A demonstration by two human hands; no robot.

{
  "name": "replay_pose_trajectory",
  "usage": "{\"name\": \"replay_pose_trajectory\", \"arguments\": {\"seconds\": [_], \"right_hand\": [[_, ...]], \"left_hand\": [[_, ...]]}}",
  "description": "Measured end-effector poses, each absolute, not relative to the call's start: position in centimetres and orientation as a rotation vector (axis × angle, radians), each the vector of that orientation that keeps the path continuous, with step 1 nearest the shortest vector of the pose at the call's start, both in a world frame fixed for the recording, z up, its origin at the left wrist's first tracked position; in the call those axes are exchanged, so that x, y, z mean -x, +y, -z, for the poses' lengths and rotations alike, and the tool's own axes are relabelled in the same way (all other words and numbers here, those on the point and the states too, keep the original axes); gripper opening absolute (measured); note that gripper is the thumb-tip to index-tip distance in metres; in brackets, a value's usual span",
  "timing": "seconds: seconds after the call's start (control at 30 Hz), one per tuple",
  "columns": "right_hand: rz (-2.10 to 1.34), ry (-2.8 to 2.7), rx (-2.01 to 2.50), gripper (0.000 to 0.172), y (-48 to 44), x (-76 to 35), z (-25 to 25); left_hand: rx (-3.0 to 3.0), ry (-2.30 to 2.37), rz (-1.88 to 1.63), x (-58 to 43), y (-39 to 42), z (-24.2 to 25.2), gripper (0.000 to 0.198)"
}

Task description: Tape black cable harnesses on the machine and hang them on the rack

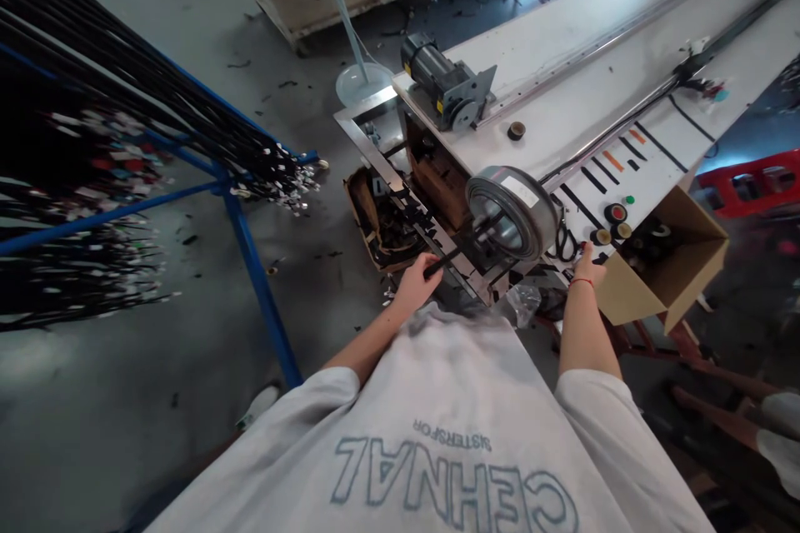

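Note:
My left hand is closed around the end of a black cable bundle. From there the bundle runs into the opening of a grey ring-shaped machine head. My right hand is at the bench's near edge with its fingers bent; what they hold, if anything, is hidden. Just left of it lie black-handled scissors. Small tape rolls sit beyond its fingertips.
An electric motor is mounted on the long white bench. An open cardboard box stands at right. A blue rack hung with black cables stands at left. Below the bench frame is a bin of scraps. Another person's arm shows lower right.

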State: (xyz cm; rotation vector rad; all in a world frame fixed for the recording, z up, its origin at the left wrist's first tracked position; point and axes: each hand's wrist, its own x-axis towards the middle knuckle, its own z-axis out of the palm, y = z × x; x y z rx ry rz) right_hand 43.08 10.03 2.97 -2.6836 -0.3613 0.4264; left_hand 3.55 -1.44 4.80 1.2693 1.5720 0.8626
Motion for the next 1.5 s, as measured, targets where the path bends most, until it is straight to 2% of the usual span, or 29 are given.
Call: {"name": "replay_pose_trajectory", "arguments": {"seconds": [0.17,0.67,0.9,1.03,1.17,1.5], "right_hand": [[-0.409,-0.377,2.694,0.079,10.1,-43.3,-2.7],[-0.363,-0.353,2.728,0.079,10.0,-42.6,-3.0],[-0.333,-0.349,2.741,0.088,9.9,-42.0,-3.5],[-0.330,-0.390,2.732,0.082,9.8,-42.3,-3.4],[-0.351,-0.402,2.747,0.081,9.9,-42.5,-3.3],[-0.393,-0.341,2.715,0.081,9.7,-41.8,-4.1]], "left_hand": [[-1.295,1.572,-0.883,-5.0,0.1,-5.2,0.026],[-1.556,1.762,-0.602,-7.7,4.1,-4.9,0.017],[-1.678,1.753,-0.311,-4.7,1.9,-1.8,0.019],[-1.686,1.690,-0.143,-1.8,-0.2,1.1,0.022],[-1.708,1.616,-0.271,0.9,-2.4,1.7,0.028],[-1.669,1.723,-0.497,-1.7,-3.8,-3.6,0.032]]}}
